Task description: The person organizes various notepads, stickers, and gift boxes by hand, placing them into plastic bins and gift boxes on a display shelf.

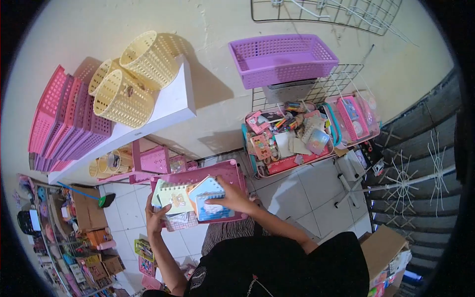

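My left hand is closed on the left edge of a pale green spiral notebook, its thumb lying over the lower corner. My right hand grips a small blue spiral notebook with a cloud-like white patch, thumb on the cover. Other small notebooks, among them a light blue one and a checkered one, overlap between my hands. Under and behind them is a pink plastic basket, its inside partly hidden by the notebooks.
Beyond the pink basket, a bin holds mixed stationery. A purple basket sits higher on the wall. At left, a white shelf carries cream baskets and stacked pink and purple baskets. A cardboard box stands at right.
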A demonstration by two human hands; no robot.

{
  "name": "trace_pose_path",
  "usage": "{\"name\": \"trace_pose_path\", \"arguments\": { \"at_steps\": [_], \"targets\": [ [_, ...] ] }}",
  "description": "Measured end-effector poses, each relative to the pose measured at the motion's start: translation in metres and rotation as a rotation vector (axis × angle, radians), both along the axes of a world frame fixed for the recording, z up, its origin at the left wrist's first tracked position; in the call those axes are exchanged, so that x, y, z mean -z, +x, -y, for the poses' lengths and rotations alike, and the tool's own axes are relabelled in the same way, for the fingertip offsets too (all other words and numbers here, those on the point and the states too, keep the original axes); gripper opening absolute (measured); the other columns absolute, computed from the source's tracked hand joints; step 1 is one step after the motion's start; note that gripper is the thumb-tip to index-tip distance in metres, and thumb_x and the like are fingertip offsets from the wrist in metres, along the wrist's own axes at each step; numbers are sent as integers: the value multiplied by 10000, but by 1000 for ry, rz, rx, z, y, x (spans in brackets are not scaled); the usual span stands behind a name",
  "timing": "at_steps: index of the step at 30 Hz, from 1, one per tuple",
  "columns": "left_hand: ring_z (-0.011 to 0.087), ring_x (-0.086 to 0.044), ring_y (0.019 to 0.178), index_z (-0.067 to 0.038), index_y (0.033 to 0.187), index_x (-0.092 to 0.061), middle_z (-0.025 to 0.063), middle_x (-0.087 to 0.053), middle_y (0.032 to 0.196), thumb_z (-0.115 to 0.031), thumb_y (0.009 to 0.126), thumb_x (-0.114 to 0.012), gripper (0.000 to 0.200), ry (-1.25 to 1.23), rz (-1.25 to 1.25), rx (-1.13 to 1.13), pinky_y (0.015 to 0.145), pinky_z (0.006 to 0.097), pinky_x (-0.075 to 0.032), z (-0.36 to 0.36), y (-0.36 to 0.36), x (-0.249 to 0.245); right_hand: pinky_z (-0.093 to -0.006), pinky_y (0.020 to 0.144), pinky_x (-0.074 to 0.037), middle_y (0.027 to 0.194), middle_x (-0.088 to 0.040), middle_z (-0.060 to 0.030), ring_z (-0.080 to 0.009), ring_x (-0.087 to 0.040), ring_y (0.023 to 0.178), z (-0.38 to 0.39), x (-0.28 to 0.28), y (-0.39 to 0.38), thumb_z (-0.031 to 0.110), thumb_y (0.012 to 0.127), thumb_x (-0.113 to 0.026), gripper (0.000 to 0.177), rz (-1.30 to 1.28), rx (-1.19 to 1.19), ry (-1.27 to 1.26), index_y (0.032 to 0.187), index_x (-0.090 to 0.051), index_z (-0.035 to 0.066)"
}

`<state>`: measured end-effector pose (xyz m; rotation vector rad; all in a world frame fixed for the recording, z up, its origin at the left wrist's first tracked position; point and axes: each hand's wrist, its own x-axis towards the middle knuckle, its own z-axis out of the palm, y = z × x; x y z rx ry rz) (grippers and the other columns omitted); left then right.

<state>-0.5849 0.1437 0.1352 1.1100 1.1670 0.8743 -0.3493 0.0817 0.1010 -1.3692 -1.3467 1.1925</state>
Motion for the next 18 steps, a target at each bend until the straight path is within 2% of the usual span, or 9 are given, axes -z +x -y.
{"name": "trace_pose_path", "arguments": {
  "at_steps": [4,8,10,11,13,14,15,16,18],
  "targets": [
    [183,-507,822,20,1024,-406,122,-519,905,42,572,-599,492,-92,82,-36,712,286,-410,-14,-12,25,-379,583,-407,789,-507,-235,-348,-519,711,-3,11,-21,366,669,-559,620,193,80,-47,1044,-296,-52],
    [174,-520,770,35,1006,-423,118,-532,878,-18,599,-607,449,-130,-104,70,697,282,-405,-28,-5,29,-397,633,-397,787,-495,-254,-353,-507,740,2,12,-17,304,744,-468,501,195,99,-110,1047,-296,-55],
    [165,-517,751,34,986,-445,115,-531,874,-95,618,-617,426,-159,-221,78,680,268,-398,-34,0,32,-367,696,-390,838,-482,-259,-317,-501,797,4,21,-14,277,731,-485,586,530,90,-60,1111,-223,-83],
    [164,-507,748,37,963,-461,120,-529,869,-175,645,-609,410,-130,-300,74,669,262,-393,-32,6,30,-367,696,-390,838,-482,-259,-317,-501,797,6,28,-16,277,731,-485,586,526,96,-64,1111,-223,-83],
    [165,-499,760,35,976,-451,119,-524,878,-192,664,-595,412,-9,-391,49,670,263,-392,-36,-7,55,-356,740,-376,882,-485,-229,-296,-490,832,11,40,-23,203,714,-498,496,723,336,213,1096,-298,-43],
    [167,-491,771,32,990,-440,119,-519,888,-210,683,-581,415,116,-478,17,670,264,-390,-37,-13,63,-356,740,-376,882,-485,-229,-296,-490,832,12,30,-18,203,714,-498,496,717,344,206,1096,-298,-43],
    [162,-481,752,31,959,-461,123,-523,869,-254,711,-546,388,288,-589,-13,662,264,-386,-30,-9,57,-353,737,-380,882,-494,-207,-294,-492,822,13,9,-5,179,704,-510,451,498,324,233,1075,-344,-15],
    [162,-481,752,31,959,-461,123,-523,869,-254,711,-546,388,287,-599,-5,662,264,-386,-22,0,49,-350,733,-383,881,-502,-184,-292,-494,813,12,-2,10,155,693,-521,410,278,302,259,1054,-390,12],
    [195,-498,767,44,912,-477,144,-523,840,-235,708,-548,352,460,-733,-201,679,287,-388,-9,14,36,-351,741,-379,905,-494,-194,-311,-483,838,5,3,45,175,693,-514,355,178,478,33,995,-433,6]
  ]
}}
